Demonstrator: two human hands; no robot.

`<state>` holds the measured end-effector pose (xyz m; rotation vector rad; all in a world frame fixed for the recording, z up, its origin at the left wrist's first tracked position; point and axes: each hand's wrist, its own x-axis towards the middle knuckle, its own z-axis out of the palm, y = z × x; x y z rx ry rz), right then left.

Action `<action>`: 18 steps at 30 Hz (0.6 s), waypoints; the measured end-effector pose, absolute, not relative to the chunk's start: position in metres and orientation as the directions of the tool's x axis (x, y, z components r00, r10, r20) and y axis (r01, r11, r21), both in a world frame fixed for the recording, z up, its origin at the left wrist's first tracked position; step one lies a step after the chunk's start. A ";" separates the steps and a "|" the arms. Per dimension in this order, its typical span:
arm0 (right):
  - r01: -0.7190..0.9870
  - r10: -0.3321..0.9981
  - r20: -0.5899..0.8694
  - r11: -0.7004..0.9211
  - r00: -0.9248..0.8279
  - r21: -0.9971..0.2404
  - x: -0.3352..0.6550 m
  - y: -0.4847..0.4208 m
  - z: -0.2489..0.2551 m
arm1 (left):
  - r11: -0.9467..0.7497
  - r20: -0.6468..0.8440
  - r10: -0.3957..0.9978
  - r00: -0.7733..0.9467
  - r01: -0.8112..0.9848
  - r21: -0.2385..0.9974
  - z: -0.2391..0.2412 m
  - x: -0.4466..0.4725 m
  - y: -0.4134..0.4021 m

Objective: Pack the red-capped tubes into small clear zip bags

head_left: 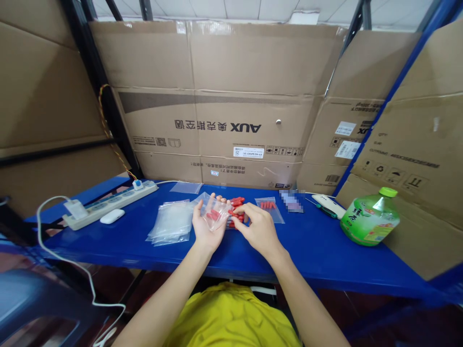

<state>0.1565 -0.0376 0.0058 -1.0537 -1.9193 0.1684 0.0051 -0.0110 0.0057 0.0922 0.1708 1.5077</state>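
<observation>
My left hand [207, 237], palm up, holds a clear plastic bag [219, 219] between thumb and fingers. A few small red pieces [213, 214] show through the film. At the bag's right end, my right hand [259, 228] has thumb and fingertips pinched on a red piece; its exact kind is too small to make out. Behind and between the hands lies a pile of red pieces [238, 201], some with metallic ends, partly hidden by my fingers. To the left is a stack of empty clear bags [172, 220]. A flat bag with several red pieces [268, 206] lies beyond my right hand.
A white power strip [113, 203] and a small white case [112, 216] sit on the blue table [144, 250] at left. Rightward are a blurred-out item [291, 200], a white and green tool [328, 206] and a green bottle [371, 220]. Cardboard panels [217, 62] wall the back.
</observation>
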 end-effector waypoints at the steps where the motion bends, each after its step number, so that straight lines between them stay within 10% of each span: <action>1: 0.606 0.717 0.660 0.633 -0.224 -0.482 0.154 -0.037 0.002 | 0.073 -0.048 0.997 0.065 -0.982 0.177 0.006 0.006 -0.012; 18: 0.713 0.717 0.697 0.490 -0.003 -0.502 0.127 -0.040 -0.017 | 0.159 -0.024 0.987 0.158 -0.956 0.247 0.008 0.011 -0.016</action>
